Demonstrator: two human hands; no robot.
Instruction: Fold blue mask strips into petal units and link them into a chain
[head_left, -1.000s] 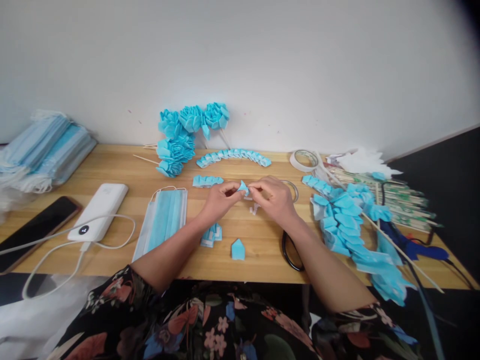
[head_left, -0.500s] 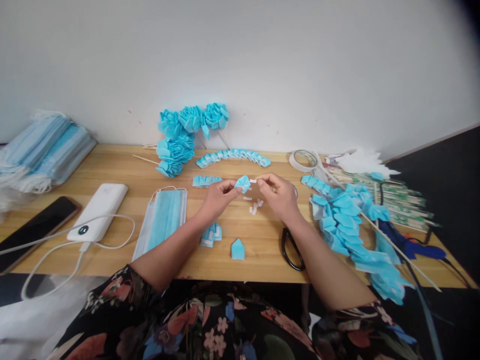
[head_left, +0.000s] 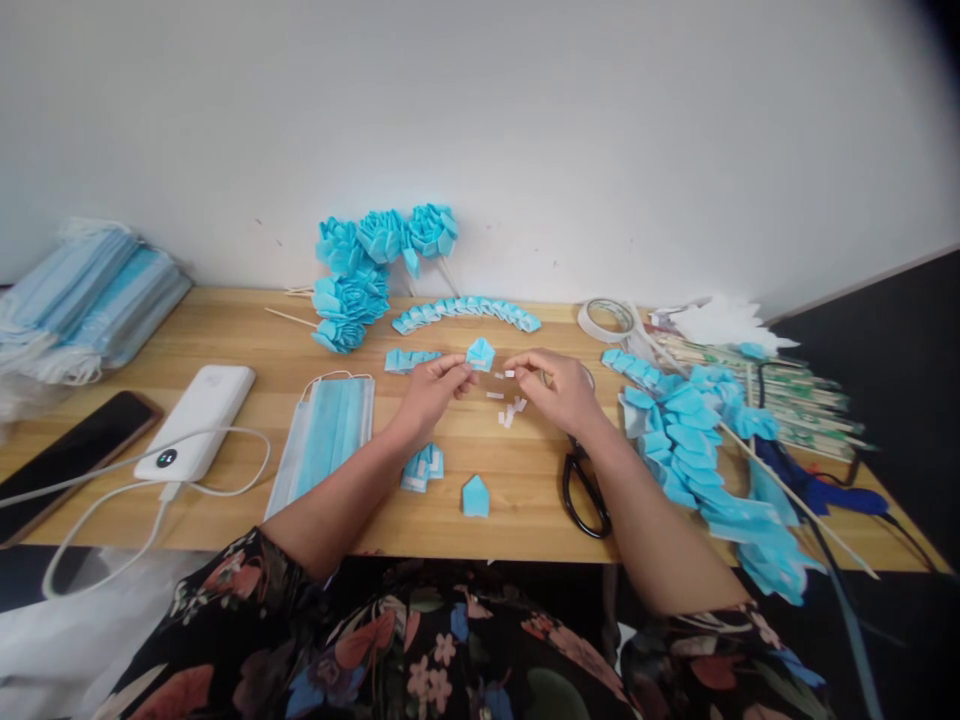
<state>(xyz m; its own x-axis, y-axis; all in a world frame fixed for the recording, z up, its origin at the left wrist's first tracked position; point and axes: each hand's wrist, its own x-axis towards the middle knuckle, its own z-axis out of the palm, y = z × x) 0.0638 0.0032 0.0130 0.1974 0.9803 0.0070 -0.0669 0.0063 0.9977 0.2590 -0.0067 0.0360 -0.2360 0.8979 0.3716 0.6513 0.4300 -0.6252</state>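
Nearest: dark floral clothing (head_left: 450, 650), against the front edge of the wooden surface (head_left: 517, 545). Just in from that edge, lying flat: loose pointed blue fold (head_left: 475, 497). To its right, beside the right forearm (head_left: 649, 530): black looped handle (head_left: 568, 490), upper end covered. To its left, a little farther in: small cluster of blue folds with white strips (head_left: 422, 470), next to the left forearm (head_left: 337, 510). Well left: pleated blue mask (head_left: 336, 435), white power bank (head_left: 199, 420), dark phone (head_left: 79, 465). Mid-surface, in left hand (head_left: 433, 395), drawn narrow: five-sided folded blue piece (head_left: 480, 354), pinched near its lower left edge, pale band along the bottom. Alongside, in right hand (head_left: 559, 388), also narrow: tiny white strip (head_left: 510, 373) between thumb and forefinger, apart from the piece. Between and below both: scattered white strips (head_left: 511, 411). Far right: heap of blue folded chains (head_left: 686, 440). Beyond left hand, partly covered: short blue row (head_left: 409, 360). Farther: arched blue row (head_left: 466, 312); right of it, tape roll (head_left: 593, 328). Farther still, left of centre: blue flowers (head_left: 384, 237) on sticks, before pale wall (head_left: 487, 130).
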